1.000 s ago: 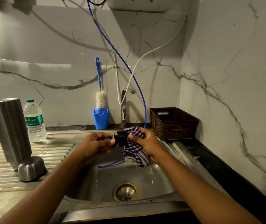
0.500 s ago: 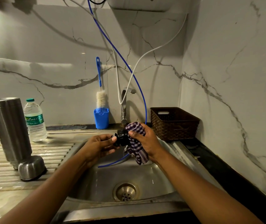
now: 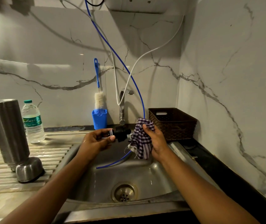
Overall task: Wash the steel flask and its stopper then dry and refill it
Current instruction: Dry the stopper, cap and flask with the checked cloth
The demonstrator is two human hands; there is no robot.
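Now sink (image 3: 145, 206) lies in the middle | steel flask (image 3: 7, 131) stands on the ribbed drainboard (image 3: 51, 152) at left, steel cup (image 3: 29, 169) just beside it | right hand (image 3: 158, 141) grips checked cloth (image 3: 141, 139) above the sink | left hand (image 3: 95, 141) pinches black stopper (image 3: 121, 132), just left of the cloth

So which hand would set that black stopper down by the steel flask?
Probably the left hand: it holds the stopper, and the flask stands over on that side. The right hand grips the cloth.
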